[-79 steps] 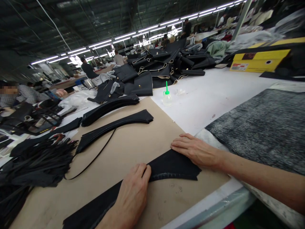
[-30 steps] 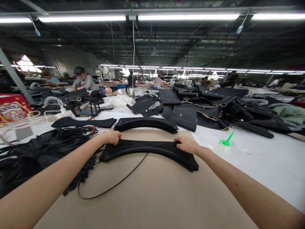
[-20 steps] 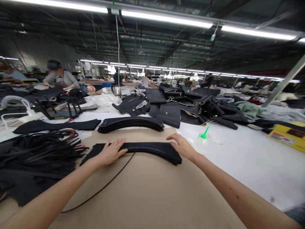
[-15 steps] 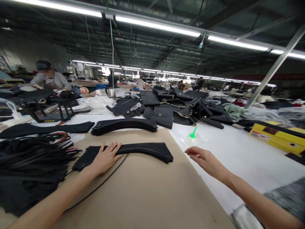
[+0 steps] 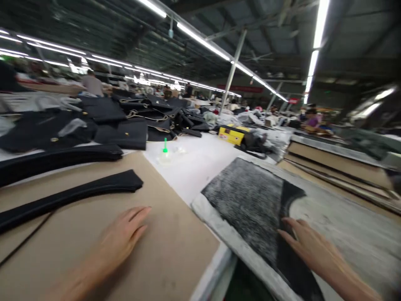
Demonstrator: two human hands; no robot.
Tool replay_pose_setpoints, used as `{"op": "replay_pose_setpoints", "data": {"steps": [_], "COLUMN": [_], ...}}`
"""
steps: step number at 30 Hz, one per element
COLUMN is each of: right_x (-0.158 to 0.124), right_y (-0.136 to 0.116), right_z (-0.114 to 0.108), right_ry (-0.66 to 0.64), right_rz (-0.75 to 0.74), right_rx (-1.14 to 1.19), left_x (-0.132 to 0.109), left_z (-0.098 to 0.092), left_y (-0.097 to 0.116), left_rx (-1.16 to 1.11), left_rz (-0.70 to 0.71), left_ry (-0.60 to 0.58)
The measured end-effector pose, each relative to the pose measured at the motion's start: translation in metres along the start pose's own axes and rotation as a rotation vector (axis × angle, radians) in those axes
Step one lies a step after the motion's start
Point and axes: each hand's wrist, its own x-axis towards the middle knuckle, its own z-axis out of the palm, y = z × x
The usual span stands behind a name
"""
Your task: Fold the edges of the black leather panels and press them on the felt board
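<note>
My left hand [image 5: 127, 230] hovers over or rests on the tan board [image 5: 150, 259], fingers stretched out and nothing held. Beyond it lies a stack of curved black fabric pieces [image 5: 103, 186], a thin black cord [image 5: 29, 238] trailing from under it. A second curved black stack [image 5: 78, 155] sits farther back. Over to the right, my right hand [image 5: 308, 242] has its fingers apart at the black edge of a large dark panel with a mottled grey face [image 5: 247, 200]. Whether the fingertips press on the panel I cannot tell.
The panel lies on a pale side table [image 5: 347, 225] set at an angle to the board. A small bottle with a green nozzle [image 5: 165, 152] stands on the white tabletop. Black bag pieces [image 5: 122, 129] are heaped behind. A yellow box [image 5: 232, 134] and stacked boards [image 5: 338, 163] are farther right.
The view has swung right. My left hand has left the curved black stack and moved over the tan board. My right hand has travelled right to the mottled grey panel.
</note>
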Motion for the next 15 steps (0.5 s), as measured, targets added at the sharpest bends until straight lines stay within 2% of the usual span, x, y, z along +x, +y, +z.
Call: {"op": "replay_pose_setpoints", "data": {"steps": [3,6,8,11,13,15], "right_x": [-0.034,-0.054,-0.063,-0.068,-0.07,-0.071], "right_y": [-0.006,-0.009,-0.008,-0.003,0.002,0.008], "right_z": [-0.009,-0.007,-0.006,-0.006,-0.005,-0.004], "right_ry": [-0.115,-0.121,-0.105,-0.107,-0.103,-0.096], "right_rz": [0.136,0.163,0.188,0.254,0.302,0.338], "right_rx": [0.024,0.133,0.208,0.336,0.413,0.456], "left_x": [0.025,0.046,0.056,0.065,0.067,0.065], "left_z": [0.023,0.037,0.045,0.057,0.063,0.068], "left_y": [0.083,0.163,0.208,0.254,0.271,0.28], "left_rx": [-0.178,-0.309,-0.369,-0.414,-0.422,-0.417], "left_rz": [0.187,0.339,0.438,0.539,0.576,0.594], "left_ry": [-0.065,-0.182,-0.242,-0.306,-0.338,-0.364]}}
